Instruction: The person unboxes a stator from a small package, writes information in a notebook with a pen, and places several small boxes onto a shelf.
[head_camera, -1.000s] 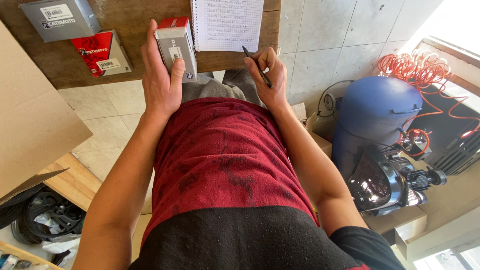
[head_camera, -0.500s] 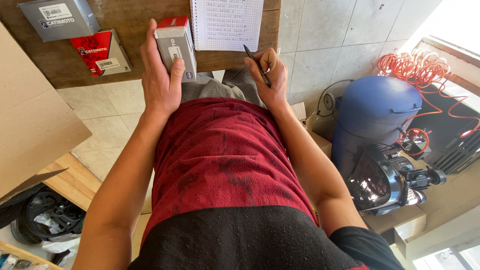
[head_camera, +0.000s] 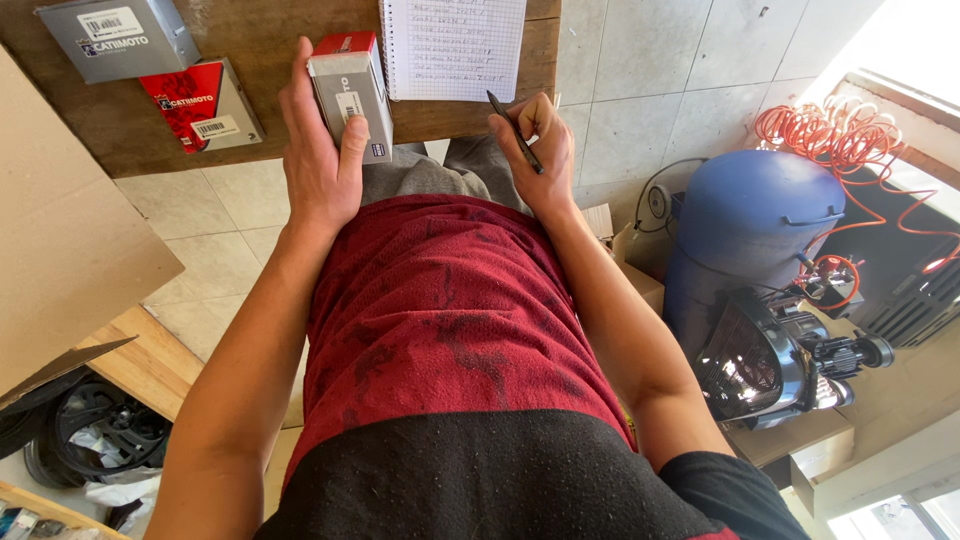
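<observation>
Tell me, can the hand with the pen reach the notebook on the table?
Probably yes. The right hand holds a pen right at the lower edge of the spiral notebook, and nothing lies between them. The left hand holds a small box beside it.

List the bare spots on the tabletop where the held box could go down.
Bare wood shows between the red box and the left hand, and along the table edge below the grey box. Crowded around the notepad and right hand with its pen.
</observation>
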